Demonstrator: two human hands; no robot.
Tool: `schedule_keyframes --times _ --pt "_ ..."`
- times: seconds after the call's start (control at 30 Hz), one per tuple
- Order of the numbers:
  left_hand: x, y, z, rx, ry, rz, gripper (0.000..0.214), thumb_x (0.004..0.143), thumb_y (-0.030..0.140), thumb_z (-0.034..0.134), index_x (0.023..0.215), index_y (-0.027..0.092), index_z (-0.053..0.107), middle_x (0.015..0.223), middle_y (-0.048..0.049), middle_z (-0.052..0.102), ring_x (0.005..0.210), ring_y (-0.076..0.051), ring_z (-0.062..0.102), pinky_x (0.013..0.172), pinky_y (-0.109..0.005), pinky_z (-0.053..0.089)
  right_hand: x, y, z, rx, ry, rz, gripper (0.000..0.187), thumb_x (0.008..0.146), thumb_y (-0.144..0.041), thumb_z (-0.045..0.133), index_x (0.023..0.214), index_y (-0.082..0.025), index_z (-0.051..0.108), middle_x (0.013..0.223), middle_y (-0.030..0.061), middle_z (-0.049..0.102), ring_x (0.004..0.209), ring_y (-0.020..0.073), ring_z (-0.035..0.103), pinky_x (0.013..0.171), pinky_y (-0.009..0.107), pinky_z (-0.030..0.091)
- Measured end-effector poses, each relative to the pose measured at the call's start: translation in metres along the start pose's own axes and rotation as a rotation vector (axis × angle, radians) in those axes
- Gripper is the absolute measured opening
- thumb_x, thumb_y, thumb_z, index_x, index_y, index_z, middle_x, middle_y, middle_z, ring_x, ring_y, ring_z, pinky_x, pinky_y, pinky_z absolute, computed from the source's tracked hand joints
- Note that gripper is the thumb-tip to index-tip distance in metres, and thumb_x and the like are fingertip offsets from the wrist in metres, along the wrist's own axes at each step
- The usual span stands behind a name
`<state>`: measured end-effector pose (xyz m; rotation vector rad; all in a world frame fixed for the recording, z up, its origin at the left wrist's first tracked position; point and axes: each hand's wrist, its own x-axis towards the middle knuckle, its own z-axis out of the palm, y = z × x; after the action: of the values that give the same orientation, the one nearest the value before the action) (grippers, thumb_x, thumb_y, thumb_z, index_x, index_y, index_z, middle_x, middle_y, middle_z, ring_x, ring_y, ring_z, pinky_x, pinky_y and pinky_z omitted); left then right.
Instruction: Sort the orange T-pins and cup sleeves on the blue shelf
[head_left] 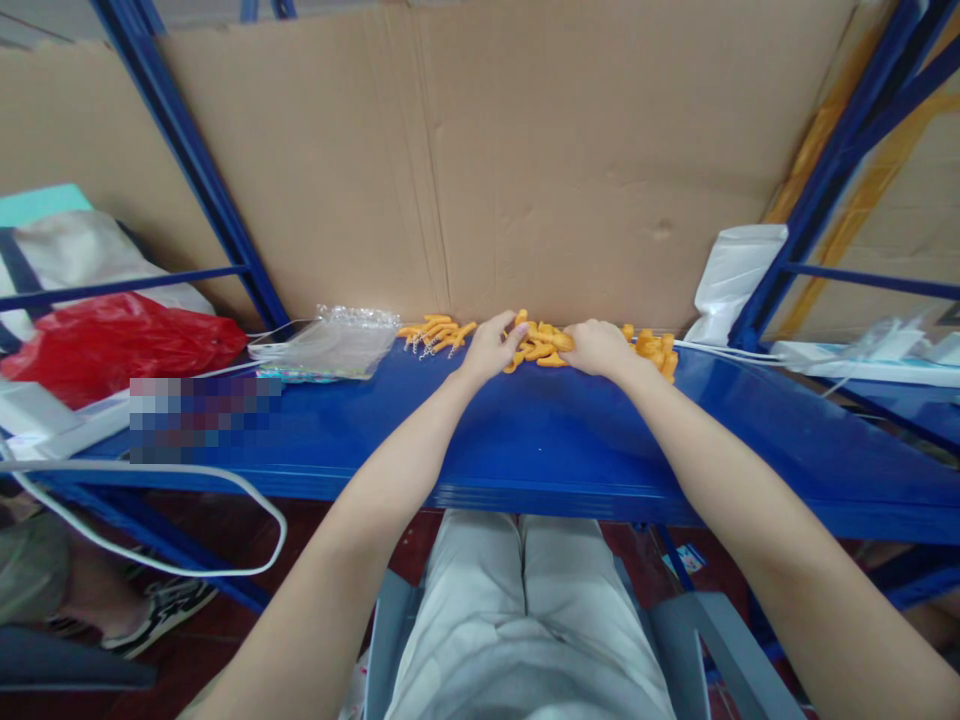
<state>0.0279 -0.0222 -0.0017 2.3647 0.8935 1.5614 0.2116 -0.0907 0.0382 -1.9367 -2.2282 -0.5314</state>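
Small orange plastic pieces (541, 346) lie in a loose pile between my two hands, on the blue table at the foot of the cardboard. My left hand (491, 347) rests at the pile's left edge, thumb and fingers apart and curved around the nearest pieces. Across from it, my right hand (598, 347) is closed with its fingertips on an orange piece; the fingers are partly hidden. More orange pieces (656, 350) sit right of that hand. Left of my left hand lie orange pieces with metal chains (436, 333), like keychains.
A stack of clear plastic bags (341, 342) lies left of the keychains. Further left are a red plastic bag (124, 345) and a white cable (277, 510). At right a white pouch (735, 280) leans by the blue post (817, 170). Another person's shoe (161, 612) shows below left.
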Motion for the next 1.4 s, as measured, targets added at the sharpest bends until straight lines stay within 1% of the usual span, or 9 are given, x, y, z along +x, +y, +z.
schedule_keyframes --times 0.23,0.37,0.5,0.7,0.9,1.07,1.17,1.3,1.4 --pt "0.002 0.002 0.003 -0.145 0.044 -0.097 0.049 0.091 0.062 0.057 0.067 0.021 0.044 0.057 0.0046 0.045 0.055 -0.011 0.043 0.055 -0.025 0.033 -0.002 -0.004 -0.002 -0.042 0.013 -0.016 0.040 0.098 -0.035 0.044 0.118 -0.017 0.074 0.109 0.0163 0.077 0.105 0.0296 0.071 0.082 0.033 0.049" --pt "0.001 0.008 0.002 -0.282 -0.042 -0.295 0.049 0.092 0.063 0.056 0.068 0.022 0.043 0.052 0.0064 0.041 0.048 -0.009 0.042 0.049 -0.023 0.034 0.000 -0.003 0.001 -0.051 0.026 -0.032 0.037 0.098 -0.035 0.046 0.118 -0.018 0.073 0.106 0.0170 0.077 0.102 0.0304 0.071 0.081 0.034 0.048" --pt "-0.001 0.014 0.000 -0.396 -0.162 -0.543 0.050 0.093 0.066 0.052 0.070 0.022 0.045 0.044 0.0073 0.038 0.036 -0.007 0.037 0.039 -0.022 0.027 0.001 -0.002 0.006 -0.050 0.034 -0.046 0.034 0.097 -0.036 0.050 0.117 -0.019 0.072 0.105 0.0168 0.077 0.101 0.0301 0.072 0.080 0.034 0.048" --pt "0.000 0.020 -0.002 -0.523 -0.180 -0.692 0.047 0.095 0.058 0.053 0.067 0.021 0.048 0.042 0.0037 0.044 0.031 -0.008 0.035 0.035 -0.022 0.023 0.001 -0.003 0.007 -0.050 0.031 -0.058 0.034 0.098 -0.036 0.051 0.117 -0.017 0.071 0.107 0.0190 0.076 0.103 0.0322 0.071 0.081 0.035 0.048" --pt "-0.003 0.019 -0.005 -0.405 -0.221 -0.591 0.044 0.093 0.049 0.063 0.064 0.019 0.051 0.041 0.0053 0.045 0.031 -0.006 0.037 0.037 -0.021 0.028 0.000 0.003 0.009 -0.075 0.044 -0.048 0.036 0.099 -0.033 0.047 0.121 -0.015 0.070 0.108 0.0196 0.076 0.105 0.0318 0.071 0.082 0.034 0.049" --pt "-0.007 0.011 -0.001 -0.326 -0.302 -0.501 0.022 0.087 0.030 0.073 0.076 0.015 0.061 0.053 0.0028 0.060 0.038 -0.006 0.048 0.039 -0.018 0.036 0.003 0.011 0.013 -0.013 -0.001 -0.041 0.028 0.094 -0.032 0.055 0.109 -0.019 0.074 0.108 0.0142 0.077 0.101 0.0281 0.072 0.079 0.032 0.050" --pt "-0.007 0.006 0.002 -0.303 -0.275 -0.462 0.013 0.086 0.022 0.072 0.082 0.015 0.062 0.060 0.0019 0.064 0.042 -0.006 0.053 0.042 -0.017 0.039 0.006 0.015 0.013 0.129 -0.097 -0.078 0.022 0.088 -0.035 0.065 0.099 -0.021 0.075 0.098 0.0079 0.078 0.092 0.0241 0.072 0.072 0.029 0.050" --pt "-0.004 0.000 0.006 -0.320 -0.167 -0.420 0.009 0.085 0.018 0.070 0.087 0.015 0.062 0.066 0.0012 0.066 0.050 -0.008 0.059 0.050 -0.019 0.047 0.005 0.022 0.010 0.508 -0.299 -0.073 0.023 0.088 -0.041 0.066 0.090 -0.019 0.074 0.075 0.0036 0.073 0.068 0.0161 0.068 0.061 0.026 0.050" --pt "-0.002 -0.004 0.009 -0.321 -0.106 -0.378 0.007 0.085 0.016 0.067 0.087 0.015 0.061 0.069 0.0011 0.065 0.055 -0.009 0.062 0.055 -0.020 0.049 0.003 0.023 0.010 0.702 -0.332 -0.073 0.028 0.090 -0.045 0.065 0.085 -0.019 0.073 0.069 0.0019 0.070 0.059 0.0127 0.062 0.058 0.025 0.049"
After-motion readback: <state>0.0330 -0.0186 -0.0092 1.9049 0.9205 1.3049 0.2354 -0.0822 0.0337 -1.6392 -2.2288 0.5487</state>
